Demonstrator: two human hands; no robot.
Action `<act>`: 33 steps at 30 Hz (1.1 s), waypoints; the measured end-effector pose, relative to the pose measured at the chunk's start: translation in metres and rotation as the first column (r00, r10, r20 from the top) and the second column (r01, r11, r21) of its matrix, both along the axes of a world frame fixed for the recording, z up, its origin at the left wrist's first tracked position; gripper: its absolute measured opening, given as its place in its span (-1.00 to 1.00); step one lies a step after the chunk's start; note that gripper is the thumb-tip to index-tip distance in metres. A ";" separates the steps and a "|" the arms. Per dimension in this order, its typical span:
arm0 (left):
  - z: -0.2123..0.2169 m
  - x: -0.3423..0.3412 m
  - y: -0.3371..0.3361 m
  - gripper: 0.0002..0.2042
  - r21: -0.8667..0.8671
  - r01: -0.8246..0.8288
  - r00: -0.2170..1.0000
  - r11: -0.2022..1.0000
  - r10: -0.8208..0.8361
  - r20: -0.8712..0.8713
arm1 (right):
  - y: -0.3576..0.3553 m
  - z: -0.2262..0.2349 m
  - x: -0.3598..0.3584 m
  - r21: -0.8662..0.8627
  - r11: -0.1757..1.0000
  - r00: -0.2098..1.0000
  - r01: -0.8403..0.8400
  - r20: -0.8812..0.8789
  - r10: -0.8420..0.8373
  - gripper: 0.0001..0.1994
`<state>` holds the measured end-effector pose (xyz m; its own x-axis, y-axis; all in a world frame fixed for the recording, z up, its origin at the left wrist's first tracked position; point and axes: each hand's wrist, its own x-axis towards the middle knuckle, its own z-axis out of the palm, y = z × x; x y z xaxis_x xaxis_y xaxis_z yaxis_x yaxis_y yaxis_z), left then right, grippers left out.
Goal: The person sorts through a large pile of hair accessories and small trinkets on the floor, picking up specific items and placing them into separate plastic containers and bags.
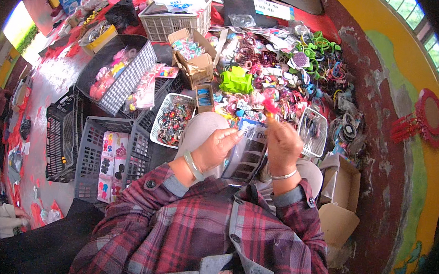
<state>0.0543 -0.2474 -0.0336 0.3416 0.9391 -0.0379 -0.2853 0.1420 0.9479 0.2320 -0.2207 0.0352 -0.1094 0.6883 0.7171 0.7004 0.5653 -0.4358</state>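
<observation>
My left hand [215, 148] is closed, its thumb and fingers pinching the left edge of a blue-and-white card pack [249, 152] with dark pieces in rows. The pack stands upright over my lap. My right hand [284, 144] is closed beside its upper right edge, fingertips pressed together. Just above those fingertips shows a fluffy pinkish-red tuft [270, 105] with some yellow at its base; I cannot tell whether the fingers hold it. Beyond the hands spreads a pile of hair ties and small trinkets [273, 79], with a bright green bundle [236, 80] on it.
At my left stand a white basket of small accessories [154, 133], a dark grey crate [87, 142] with boxed goods and a houndstooth-sided bin [125, 86]. A white basket [322, 137] and an opened cardboard box [347, 185] stand at my right, near the wall [382, 165].
</observation>
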 end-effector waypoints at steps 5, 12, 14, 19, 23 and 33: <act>0.019 -0.002 0.002 -0.78 -0.316 -0.063 0.883 0.947 0.200 0.424 | 0.021 -0.005 0.031 -0.179 0.976 0.806 -0.123 -0.592 -0.007 -0.93; 0.026 -0.022 0.016 -0.72 -0.334 -0.014 0.774 0.943 0.221 0.593 | 0.011 -0.028 0.040 -0.588 0.689 0.697 -0.425 -0.698 -0.166 -0.81; 0.030 -0.027 0.016 -0.71 -0.354 -0.055 0.764 0.933 0.268 0.587 | 0.010 -0.041 0.036 -0.618 0.670 0.746 -0.411 -0.650 -0.142 -0.77; 0.024 -0.042 0.021 -0.70 -0.407 -0.115 0.697 0.906 0.366 0.617 | 0.003 -0.052 0.035 -0.732 0.447 0.777 -0.514 -0.618 -0.117 -0.81; 0.027 -0.047 0.023 -0.70 -0.433 -0.180 0.681 0.883 0.430 0.593 | -0.010 -0.034 0.015 -0.657 0.269 0.623 -0.704 -0.754 -0.209 -0.76; 0.029 -0.044 0.020 -0.69 -0.408 -0.181 0.664 0.895 0.417 0.620 | -0.017 -0.046 -0.004 -0.578 0.194 0.549 -0.793 -0.815 -0.185 -0.92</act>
<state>0.0103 -0.2271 -0.0046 0.0844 0.9767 -0.1972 -0.9026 0.1588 0.4002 0.2275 -0.2377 -0.0103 -0.4155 0.8447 -0.3373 -0.1791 -0.4396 -0.8802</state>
